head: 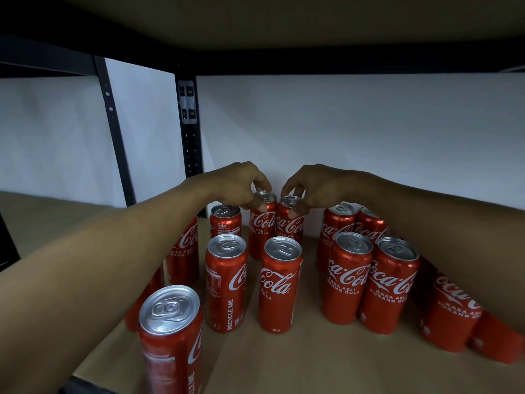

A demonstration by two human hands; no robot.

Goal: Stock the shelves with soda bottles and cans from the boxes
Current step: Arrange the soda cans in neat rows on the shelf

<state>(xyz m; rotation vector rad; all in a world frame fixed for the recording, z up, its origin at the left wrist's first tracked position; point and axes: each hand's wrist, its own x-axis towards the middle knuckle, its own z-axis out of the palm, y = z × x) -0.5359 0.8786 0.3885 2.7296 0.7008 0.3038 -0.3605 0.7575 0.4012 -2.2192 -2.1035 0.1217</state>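
A: Left hand, what was the grip?
B: The left hand (241,184) came in from above, fingers curled round the silver top rim of a tall slim red Coca-Cola can (262,221), thumb on its front.
A: Right hand?
B: Same. The right hand (308,185) pinched the rim of a second red Coca-Cola can (289,225), thumb on the front.
A: Where were those two?
B: Upright and touching side by side at the back of the brown fibreboard shelf (284,362), close to the white wall (341,123). I couldn't tell if they were lifted or set down.
A: Other stock?
B: More of the same cans stood upright. A middle pair (279,282) was just in front of the held ones. A right cluster of four (345,277) stood apart from that pair. Further cans were partly hidden under both forearms. One blurred near can (170,331) was at front left.
A: Frame?
B: A black perforated metal upright (190,123) stood behind the left hand.
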